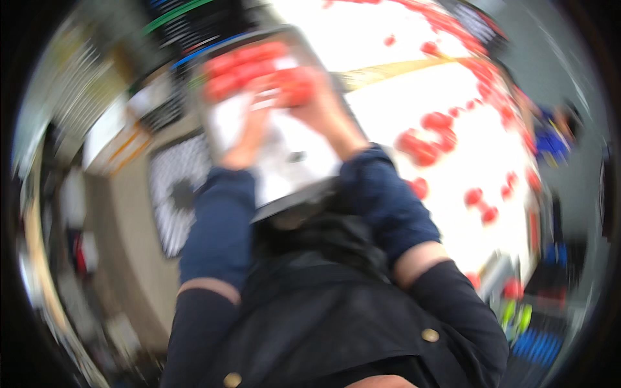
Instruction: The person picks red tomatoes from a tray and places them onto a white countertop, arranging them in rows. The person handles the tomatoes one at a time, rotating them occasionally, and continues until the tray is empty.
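Note:
Both of my hands are over a grey crate (301,206) lined with white sheet (276,165). Rows of red round fruit, apparently tomatoes (242,68), fill its far end. My right hand (318,104) is closed around red tomatoes (294,87) just in front of those rows. Beside it, my left hand (259,104) reaches in close to the same tomatoes, with white bands across its fingers. Motion blur hides whether the left fingers grip one. Dark blue sleeve covers are on both forearms.
More tomatoes (422,143) lie scattered on a bright white table (388,106) to the right, many along its far rim. A white-and-brown box (119,140) and a patterned flat panel (177,194) are at left. Another person (555,136) is beyond the table. Dark crates (204,24) stand ahead.

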### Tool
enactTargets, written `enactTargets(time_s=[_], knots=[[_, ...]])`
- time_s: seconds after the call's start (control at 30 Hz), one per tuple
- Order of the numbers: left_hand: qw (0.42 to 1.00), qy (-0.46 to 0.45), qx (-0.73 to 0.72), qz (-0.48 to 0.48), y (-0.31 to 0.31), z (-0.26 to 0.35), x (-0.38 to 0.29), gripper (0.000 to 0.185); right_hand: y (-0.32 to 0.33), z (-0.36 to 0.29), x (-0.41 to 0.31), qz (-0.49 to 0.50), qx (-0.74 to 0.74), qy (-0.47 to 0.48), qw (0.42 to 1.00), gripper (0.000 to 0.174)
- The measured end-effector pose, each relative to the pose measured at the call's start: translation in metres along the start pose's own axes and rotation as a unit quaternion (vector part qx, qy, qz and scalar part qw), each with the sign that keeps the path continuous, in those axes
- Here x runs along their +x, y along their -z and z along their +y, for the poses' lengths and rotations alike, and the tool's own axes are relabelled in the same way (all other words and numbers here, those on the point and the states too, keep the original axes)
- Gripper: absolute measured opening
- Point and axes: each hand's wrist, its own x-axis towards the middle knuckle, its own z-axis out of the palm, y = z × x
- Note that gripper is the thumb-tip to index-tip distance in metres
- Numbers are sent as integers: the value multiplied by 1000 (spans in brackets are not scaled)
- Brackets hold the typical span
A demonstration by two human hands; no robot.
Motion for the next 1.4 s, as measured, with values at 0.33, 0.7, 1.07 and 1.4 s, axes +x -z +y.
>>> enactTargets(time_s=[0.33,0.7,1.07,1.4], knots=[[973,146,169,62,32,-28,10,36,82,-131,-232,172,-1,124,977,79],[971,167,168,33,28,-34,5,34,184,-229,-579,660,-346,196,637,56],[988,154,29,-3,34,-29,-8,36,205,-189,-701,657,-593,58,462,22],[979,132,139,73,3,-5,-9,26,363,-217,-811,733,-572,-235,282,101]])
